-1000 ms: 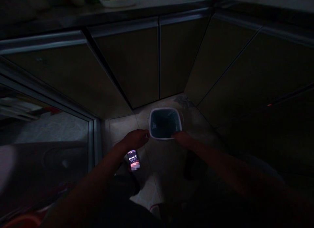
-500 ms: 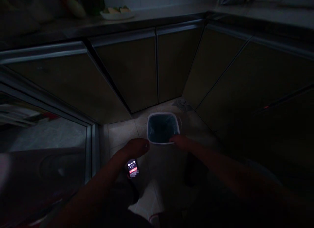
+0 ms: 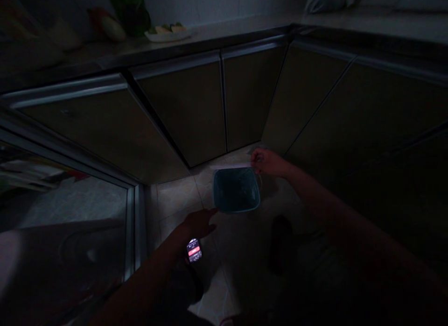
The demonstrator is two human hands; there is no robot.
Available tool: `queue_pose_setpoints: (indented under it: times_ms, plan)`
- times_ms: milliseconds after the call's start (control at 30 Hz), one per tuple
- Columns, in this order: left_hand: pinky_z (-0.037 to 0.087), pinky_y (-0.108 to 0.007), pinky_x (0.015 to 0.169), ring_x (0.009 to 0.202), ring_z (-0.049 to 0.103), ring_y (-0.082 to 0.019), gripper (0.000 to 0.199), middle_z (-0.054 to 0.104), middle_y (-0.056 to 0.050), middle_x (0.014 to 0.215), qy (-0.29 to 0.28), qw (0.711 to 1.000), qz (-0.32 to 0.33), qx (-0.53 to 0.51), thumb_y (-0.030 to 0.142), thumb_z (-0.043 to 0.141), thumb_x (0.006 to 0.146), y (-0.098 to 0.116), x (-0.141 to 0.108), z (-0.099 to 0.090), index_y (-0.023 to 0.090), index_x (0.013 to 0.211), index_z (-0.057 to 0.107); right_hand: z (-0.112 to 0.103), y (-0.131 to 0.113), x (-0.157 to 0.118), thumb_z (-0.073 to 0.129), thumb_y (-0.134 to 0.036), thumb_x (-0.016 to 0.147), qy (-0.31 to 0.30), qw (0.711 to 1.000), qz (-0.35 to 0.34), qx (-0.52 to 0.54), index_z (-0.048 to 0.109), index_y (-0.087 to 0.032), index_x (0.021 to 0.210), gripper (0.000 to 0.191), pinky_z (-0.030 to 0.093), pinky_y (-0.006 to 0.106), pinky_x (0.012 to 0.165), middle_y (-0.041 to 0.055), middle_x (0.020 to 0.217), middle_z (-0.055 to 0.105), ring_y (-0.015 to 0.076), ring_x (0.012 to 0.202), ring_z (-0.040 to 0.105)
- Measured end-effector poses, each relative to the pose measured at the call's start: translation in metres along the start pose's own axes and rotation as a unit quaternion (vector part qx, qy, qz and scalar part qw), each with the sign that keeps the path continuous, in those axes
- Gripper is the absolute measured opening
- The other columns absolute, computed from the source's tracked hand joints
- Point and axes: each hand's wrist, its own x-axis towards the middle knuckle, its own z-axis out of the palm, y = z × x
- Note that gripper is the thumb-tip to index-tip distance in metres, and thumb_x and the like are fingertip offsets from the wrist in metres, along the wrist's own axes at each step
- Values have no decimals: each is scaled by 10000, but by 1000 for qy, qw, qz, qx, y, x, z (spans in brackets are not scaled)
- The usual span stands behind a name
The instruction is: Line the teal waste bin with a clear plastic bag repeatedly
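A teal bin point(image 3: 236, 190) stands on the tiled floor in front of the corner cabinets, and its inside is dark. Its pale rim ring point(image 3: 233, 166) is lifted off the front edge and tilted up along the far side. My right hand point(image 3: 264, 161) is closed on the ring's right end. Near the bin's front left corner is my left hand point(image 3: 203, 222), its fingers apart and the index finger at the bin's edge. A watch point(image 3: 193, 250) with a lit screen shows by my left wrist.
Cabinet doors point(image 3: 185, 111) enclose the corner under a counter point(image 3: 224, 29). A plate of food point(image 3: 170, 34) is on the counter. At the left stands a framed glass door point(image 3: 131, 223). My feet are low in view on the dim floor.
The pale ring has come up from the bin's top and tilted back. My right hand has moved up and away with it. My left hand has opened and shifted slightly down.
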Motion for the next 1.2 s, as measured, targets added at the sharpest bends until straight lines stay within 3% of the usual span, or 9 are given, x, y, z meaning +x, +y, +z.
queue_pose_setpoints:
  times_ms: [167,333,500,667,767,867,967,1067,1200]
  plan:
    - [542,-500,1057,1351,675,-384,832,651,-194,1533,-40,998,-26,36,418,569,998,-12,12,14,322,1763,257,-3,4,32,548,-128,947,176,983,-57,-12,679,-177,1040,168,604,290,758,43,1060,710,132,756,698]
    - [539,-498,1057,1363,669,-374,835,657,-166,1544,-42,999,-24,18,414,587,991,-23,20,25,349,1759,268,-2,15,52,576,-86,901,240,959,-104,-108,692,-225,1389,520,544,433,1139,101,1399,658,235,1294,651]
    - [542,-408,1041,1297,710,-304,773,755,-95,1405,-46,999,-18,-23,421,585,999,-25,22,19,358,1731,348,1,26,59,596,-131,928,213,959,-93,-161,467,-211,1660,748,402,448,1296,128,1601,528,236,1491,523]
    - [545,-395,1038,1300,706,-286,544,755,-93,1411,94,991,-90,-36,395,469,1049,-36,36,-2,303,1570,599,2,36,53,643,-246,962,178,957,-72,-216,240,-244,1763,897,445,488,1260,150,1745,343,301,1566,444]
    - [549,-430,1038,1330,692,-303,603,726,-117,1462,131,980,-142,-40,329,454,1041,-46,54,-6,285,1641,496,0,38,42,641,-270,977,164,957,-60,-233,168,-300,1779,931,505,520,1194,158,1783,264,337,1470,552]
    - [543,-446,1053,1369,673,-315,700,677,-138,1533,101,983,-143,-61,300,480,1023,-53,77,0,292,1712,359,-3,38,28,611,-270,997,153,953,-36,-260,149,-302,1783,912,534,523,1151,175,1800,206,352,1398,609]
    - [529,-434,1084,1409,651,-304,752,647,-139,1573,80,987,-111,-80,261,487,1007,-55,101,10,295,1733,294,-4,42,17,587,-255,995,158,945,-18,-287,185,-269,1767,870,545,516,1124,182,1785,235,356,1403,593]
    - [514,-400,1112,1405,656,-274,766,669,-121,1552,75,989,-74,-107,218,488,988,-56,121,18,280,1727,293,5,57,10,544,-234,1007,167,940,24,-297,386,-187,1656,670,549,441,1092,206,1661,426,314,1342,620]
    - [515,-395,1117,1419,648,-287,734,646,-124,1578,74,987,-62,-132,267,521,988,-60,137,25,260,1701,344,26,86,0,531,-201,1022,-4,934,96,-343,625,-172,1432,421,551,356,965,183,1419,630,291,1194,688]
